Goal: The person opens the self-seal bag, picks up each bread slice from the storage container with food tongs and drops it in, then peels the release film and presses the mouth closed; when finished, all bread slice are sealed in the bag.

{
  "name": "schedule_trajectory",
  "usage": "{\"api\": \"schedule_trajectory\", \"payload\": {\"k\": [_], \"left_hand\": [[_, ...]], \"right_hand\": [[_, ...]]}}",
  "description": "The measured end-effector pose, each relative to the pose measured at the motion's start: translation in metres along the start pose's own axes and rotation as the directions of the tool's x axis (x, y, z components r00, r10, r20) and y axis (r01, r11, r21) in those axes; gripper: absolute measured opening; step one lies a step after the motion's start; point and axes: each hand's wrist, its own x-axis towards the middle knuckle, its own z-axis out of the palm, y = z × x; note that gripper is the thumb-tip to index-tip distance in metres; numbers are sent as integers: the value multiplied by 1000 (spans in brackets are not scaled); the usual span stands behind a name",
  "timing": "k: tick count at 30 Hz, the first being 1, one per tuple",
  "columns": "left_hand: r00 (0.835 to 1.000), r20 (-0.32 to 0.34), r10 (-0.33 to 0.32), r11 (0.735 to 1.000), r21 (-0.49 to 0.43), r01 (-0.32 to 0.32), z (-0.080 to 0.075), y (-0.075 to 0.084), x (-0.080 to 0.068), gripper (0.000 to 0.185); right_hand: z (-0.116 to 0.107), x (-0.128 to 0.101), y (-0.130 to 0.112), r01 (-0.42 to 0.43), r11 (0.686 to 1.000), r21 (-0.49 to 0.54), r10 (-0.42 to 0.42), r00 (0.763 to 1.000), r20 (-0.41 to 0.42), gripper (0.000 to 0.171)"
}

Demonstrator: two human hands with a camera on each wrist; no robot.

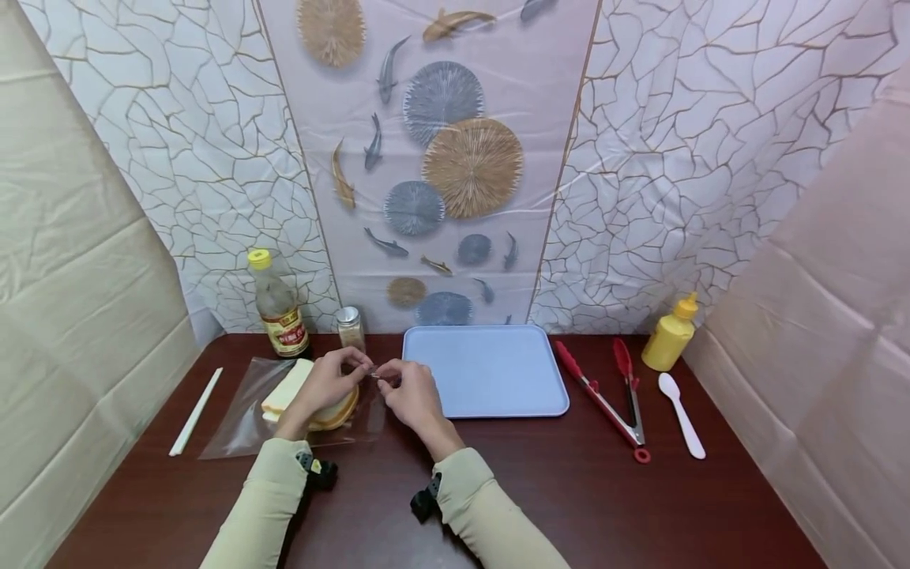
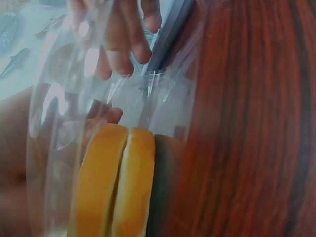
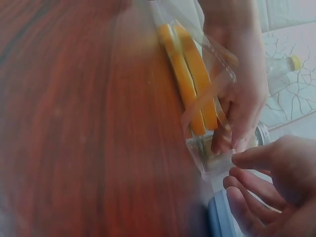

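A clear plastic bag (image 1: 238,427) lies on the table at left with slices of bread (image 1: 286,389) inside it. My left hand (image 1: 325,387) reaches over the bread and pinches the bag's right edge between thumb and fingertips. Close beside it, the right hand (image 1: 415,393) pinches the same edge, its fingertips almost meeting the left ones. In the left wrist view, two thick slices with brown crusts (image 2: 136,173) stand side by side behind the film. The right wrist view shows the crusts (image 3: 190,74) as well, with both hands at the bag's end.
Behind the bag stand a sauce bottle (image 1: 279,304) with a yellow cap and a shaker (image 1: 350,325). White chopsticks (image 1: 196,412) lie at left. A blue tray (image 1: 486,375) is right of the hands, then red-handled tongs (image 1: 607,411), a white spoon (image 1: 684,419) and a yellow squeeze bottle (image 1: 667,341).
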Motion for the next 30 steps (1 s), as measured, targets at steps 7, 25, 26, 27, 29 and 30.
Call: {"api": "schedule_trajectory", "payload": {"k": [7,25,26,27,29,30], "left_hand": [[1000,3,5,999,-50,-5,-3,-2,-2,7],[996,90,-2,999,-51,7,-3,3,-3,17],[996,92,-6,999,-42,10,-3,4,-3,19],[995,97,-10,999,-30,13,-3,4,-3,21],[995,101,-10,1000,2,10,-3,6,-3,26],[995,101,-9,1000,17,8,-3,6,-3,27]], "right_hand": [[9,3,-3,-44,996,84,46,999,-20,14],[12,8,7,5,998,66,1,995,-99,16],[12,8,7,6,998,67,1,995,-100,18],[12,8,7,7,998,70,0,995,-102,20],[11,8,7,9,996,84,0,994,-109,25],[11,8,7,8,995,96,3,994,-113,26]]}}
